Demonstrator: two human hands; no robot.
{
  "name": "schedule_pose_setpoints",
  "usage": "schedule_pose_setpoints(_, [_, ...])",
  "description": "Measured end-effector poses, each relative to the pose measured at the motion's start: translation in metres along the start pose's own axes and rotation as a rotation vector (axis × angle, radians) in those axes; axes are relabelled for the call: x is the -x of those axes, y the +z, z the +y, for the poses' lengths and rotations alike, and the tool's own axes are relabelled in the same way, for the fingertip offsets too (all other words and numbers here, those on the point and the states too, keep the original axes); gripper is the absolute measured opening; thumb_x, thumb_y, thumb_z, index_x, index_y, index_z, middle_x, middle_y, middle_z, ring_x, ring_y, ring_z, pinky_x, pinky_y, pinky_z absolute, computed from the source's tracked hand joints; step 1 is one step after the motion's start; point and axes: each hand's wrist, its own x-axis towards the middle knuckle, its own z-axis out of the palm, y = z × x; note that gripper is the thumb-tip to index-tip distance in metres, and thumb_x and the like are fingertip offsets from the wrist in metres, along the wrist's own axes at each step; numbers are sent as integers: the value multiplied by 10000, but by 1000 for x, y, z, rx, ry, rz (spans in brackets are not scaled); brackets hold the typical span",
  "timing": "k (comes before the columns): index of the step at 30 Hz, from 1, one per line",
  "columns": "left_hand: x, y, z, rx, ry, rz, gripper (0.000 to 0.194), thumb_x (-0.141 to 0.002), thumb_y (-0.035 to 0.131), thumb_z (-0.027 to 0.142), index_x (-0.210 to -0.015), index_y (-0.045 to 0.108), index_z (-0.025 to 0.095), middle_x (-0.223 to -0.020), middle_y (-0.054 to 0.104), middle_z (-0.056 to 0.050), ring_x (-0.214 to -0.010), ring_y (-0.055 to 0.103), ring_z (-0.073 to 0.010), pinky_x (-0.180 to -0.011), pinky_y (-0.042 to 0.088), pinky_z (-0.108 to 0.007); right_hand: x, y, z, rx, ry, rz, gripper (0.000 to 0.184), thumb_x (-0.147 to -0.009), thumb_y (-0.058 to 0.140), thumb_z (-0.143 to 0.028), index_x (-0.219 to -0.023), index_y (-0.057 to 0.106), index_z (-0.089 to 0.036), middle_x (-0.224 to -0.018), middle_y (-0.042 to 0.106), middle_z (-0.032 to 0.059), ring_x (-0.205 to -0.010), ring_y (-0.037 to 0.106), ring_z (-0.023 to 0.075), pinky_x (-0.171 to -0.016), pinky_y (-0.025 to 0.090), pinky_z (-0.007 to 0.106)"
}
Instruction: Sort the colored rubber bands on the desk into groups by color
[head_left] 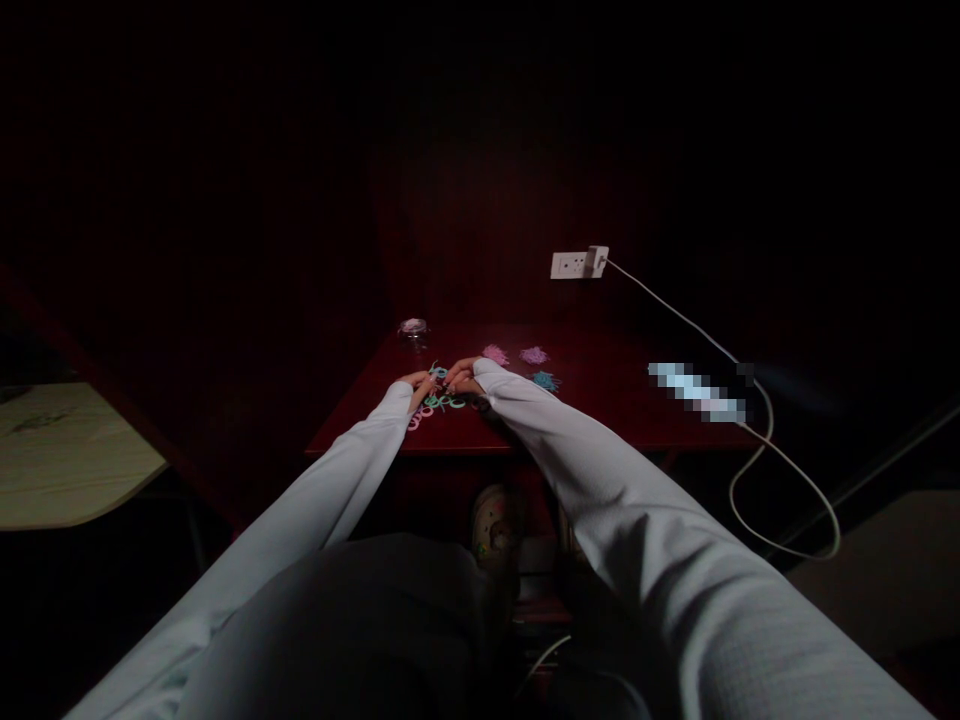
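Note:
Above the dark red table, my left hand (422, 384) and my right hand (463, 377) nearly meet, with their fingers bent inward. A pale teal hair tie (439, 371) shows at the fingertips of my left hand, which look pinched together. My right hand is closed too, but what its fingers hold is too small and dark to make out. Just below the hands lie several green hair ties (455, 403) and pink hair ties (415, 420). Past my right hand are a pink pile (495, 355), a purple pile (534, 355) and a teal pile (545, 381) of thin bands.
A small clear jar (412, 329) stands at the table's back left. On the right, a blurred-out bright object (697, 391) joins a white cable (697, 328) running to a charger in the wall socket (574, 265). A pale wooden tabletop (67, 455) is at far left.

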Motion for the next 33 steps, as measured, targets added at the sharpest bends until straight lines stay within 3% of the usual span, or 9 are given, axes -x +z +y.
schedule_pose_setpoints(6, [1,-3,-1,-34,15,-15,552,-882,599,717,-655,612,214,-643,664,-22,-627,586,-166,-646,468,-270,-6,5,-8,-57,68,93,323,-674,979,-261,-832,710,-177,-650,713,-30,-537,595,89,-516,516,188])
schedule_pose_setpoints(11, [-7,0,-11,-46,-18,8,494,-844,627,650,-608,580,219,-576,597,-17,-585,544,-167,-590,415,-274,-8,21,-13,-37,63,50,328,-653,982,-221,-800,695,-167,-604,677,-50,-541,585,73,-528,464,164])
schedule_pose_setpoints(15, [-11,0,-17,-93,-37,30,429,-836,647,576,-606,608,216,-576,604,-15,-573,523,-158,-565,374,-266,-2,27,-14,4,80,117,311,-642,946,-137,-789,672,-162,-562,634,-65,-508,540,70,-505,413,168])
schedule_pose_setpoints(21, [-7,-1,-11,-127,-29,2,414,-858,666,531,-606,625,204,-564,573,-2,-559,500,-144,-559,357,-255,0,26,-15,22,133,109,305,-607,969,-130,-691,676,-140,-570,639,-33,-535,536,72,-535,402,179])
schedule_pose_setpoints(25, [-6,-2,-5,-106,-17,-24,431,-850,661,543,-598,620,196,-544,536,5,-553,473,-136,-536,332,-251,2,26,-17,84,149,91,205,-671,899,-102,-665,697,-138,-569,636,-32,-541,518,64,-580,416,183])
schedule_pose_setpoints(29, [-6,-2,-5,-77,-40,-23,476,-830,664,617,-599,632,203,-550,576,-7,-552,512,-143,-541,370,-251,7,16,-19,109,159,113,173,-705,843,-101,-664,683,-151,-563,622,-34,-530,505,75,-562,420,190])
schedule_pose_setpoints(33, [-3,0,-9,-35,-30,10,493,-870,644,647,-646,665,208,-595,646,-23,-598,598,-166,-587,445,-249,10,-13,-22,167,135,198,144,-710,849,-173,-709,706,-161,-609,652,-15,-557,533,96,-558,434,202])
